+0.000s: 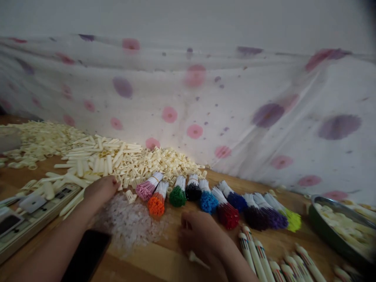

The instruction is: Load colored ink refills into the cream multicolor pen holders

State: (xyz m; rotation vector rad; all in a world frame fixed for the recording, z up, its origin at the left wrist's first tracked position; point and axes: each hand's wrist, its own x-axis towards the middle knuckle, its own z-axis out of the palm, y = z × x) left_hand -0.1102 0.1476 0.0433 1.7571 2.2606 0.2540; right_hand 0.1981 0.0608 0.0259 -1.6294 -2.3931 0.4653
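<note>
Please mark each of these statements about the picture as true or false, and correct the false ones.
1. The left hand is at the pile of small clear pieces. True.
2. The orange bundle lies between the pink bundle and the green bundle. True.
3. The right hand rests on the green bundle. False: it is over the wooden table, nearer the person, and on no bundle.
4. The cloth behind the table is plain blue. False: it is white with pink and purple spots.
5. Several pens lie side by side to the right of the right hand. True.
</note>
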